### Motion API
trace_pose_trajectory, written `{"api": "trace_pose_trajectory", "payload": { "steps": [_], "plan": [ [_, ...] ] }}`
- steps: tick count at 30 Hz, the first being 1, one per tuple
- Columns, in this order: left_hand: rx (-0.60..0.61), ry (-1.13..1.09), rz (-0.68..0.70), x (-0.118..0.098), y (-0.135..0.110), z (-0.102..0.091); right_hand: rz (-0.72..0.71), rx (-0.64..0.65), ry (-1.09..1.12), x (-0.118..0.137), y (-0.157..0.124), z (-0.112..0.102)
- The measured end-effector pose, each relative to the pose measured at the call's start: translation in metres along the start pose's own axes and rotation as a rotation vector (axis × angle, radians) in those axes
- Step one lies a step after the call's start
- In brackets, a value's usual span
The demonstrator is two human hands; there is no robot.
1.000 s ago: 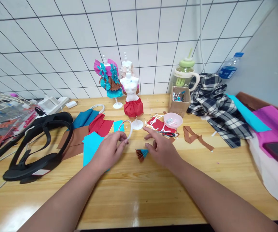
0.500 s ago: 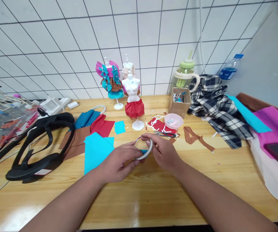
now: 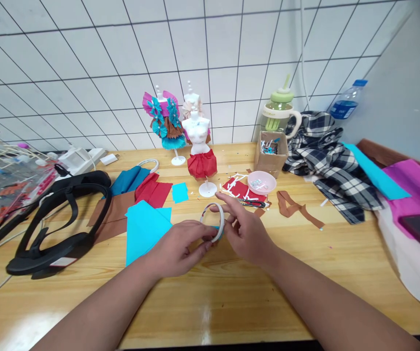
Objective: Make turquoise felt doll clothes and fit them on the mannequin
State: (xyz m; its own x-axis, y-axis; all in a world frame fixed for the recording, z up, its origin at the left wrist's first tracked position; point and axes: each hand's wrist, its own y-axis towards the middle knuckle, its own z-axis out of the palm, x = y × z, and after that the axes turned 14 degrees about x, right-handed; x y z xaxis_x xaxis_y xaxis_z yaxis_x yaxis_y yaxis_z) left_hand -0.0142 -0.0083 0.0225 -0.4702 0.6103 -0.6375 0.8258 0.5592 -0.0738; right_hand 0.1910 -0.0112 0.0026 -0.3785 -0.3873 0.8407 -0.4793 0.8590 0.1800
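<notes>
My left hand (image 3: pixel 181 246) is closed on the lower left edge of a white tape roll (image 3: pixel 221 225), which stands tilted on its side above the table. A bit of blue paper (image 3: pixel 215 227) shows by the fingertips and through the ring; how it is held is partly hidden. My right hand (image 3: pixel 244 226) is at the roll's right side, index finger lifted and stretched out, fingers apart, another fingertip at the roll's upper rim. Just beyond stands a small white mannequin (image 3: pixel 198 131) in a red paper skirt (image 3: pixel 202 165).
Bright blue paper (image 3: pixel 146 231) lies left, near a black headset frame (image 3: pixel 64 224). A cutter knife (image 3: pixel 252 203), a pink bowl (image 3: pixel 261 183) and a cardboard box (image 3: pixel 270 158) stand or lie to the right. Behind is a dressed mannequin (image 3: pixel 166 119); plaid cloth (image 3: pixel 327 151) lies far right.
My right index finger has lifted away from the roll's upper edge, and the right fingers have spread. The roll has tipped more upright and shifted slightly left in my left hand.
</notes>
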Motion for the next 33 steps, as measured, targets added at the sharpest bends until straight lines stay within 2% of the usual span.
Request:
{"api": "trace_pose_trajectory", "payload": {
  "steps": [4, 7, 14, 18, 26, 33],
  "plan": [
    [-0.085, -0.112, -0.073, 0.0019, -0.0024, 0.0026, 0.004, -0.023, 0.036, 0.0039, -0.0017, -0.0014],
    [-0.120, -0.100, -0.107, 0.0025, -0.0027, 0.0039, -0.044, 0.000, -0.018, 0.0061, -0.0018, -0.0006],
    [-0.118, -0.083, -0.112, 0.0043, -0.0013, 0.0060, -0.030, -0.039, -0.118, 0.0038, -0.0002, 0.0052],
    [-0.122, -0.089, -0.108, 0.0049, -0.0009, 0.0063, -0.018, -0.007, -0.102, 0.0030, -0.0001, 0.0047],
    [-0.105, -0.124, -0.190, 0.0025, 0.0027, 0.0079, 0.031, 0.066, -0.111, 0.0024, 0.0009, 0.0010],
    [-0.128, -0.146, -0.171, 0.0034, 0.0028, 0.0061, 0.030, -0.068, -0.058, 0.0003, 0.0010, 0.0027]
  ]
}}
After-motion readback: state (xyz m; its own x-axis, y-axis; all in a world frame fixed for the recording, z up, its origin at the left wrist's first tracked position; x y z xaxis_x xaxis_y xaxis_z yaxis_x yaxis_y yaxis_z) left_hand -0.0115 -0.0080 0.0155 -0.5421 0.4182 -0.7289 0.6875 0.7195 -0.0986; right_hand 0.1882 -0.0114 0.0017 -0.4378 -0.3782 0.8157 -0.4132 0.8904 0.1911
